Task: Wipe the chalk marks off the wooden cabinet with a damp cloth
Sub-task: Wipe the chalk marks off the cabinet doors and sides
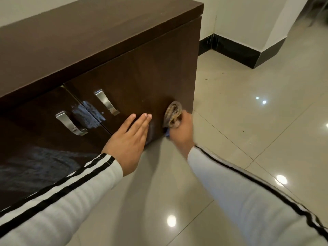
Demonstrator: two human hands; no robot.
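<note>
A dark brown wooden cabinet point(99, 50) stands against the wall, with two glossy doors and silver handles point(106, 102). My right hand point(182, 132) is shut on a bunched brownish cloth point(173, 114) and presses it against the right door near its lower right corner. The hand and cloth are blurred. My left hand point(129, 139) lies flat with fingers straight on the same door, just left of the cloth. A faint pale smudge shows on the door above my left fingers. A whitish patch point(88, 114) spans the seam between the doors; I cannot tell whether it is chalk or a reflection.
Shiny beige floor tiles point(248, 103) stretch to the right and below the cabinet. A white wall with a black skirting board point(236, 48) runs behind, with a pillar corner jutting out at the upper right. A second handle point(70, 123) sits on the left door.
</note>
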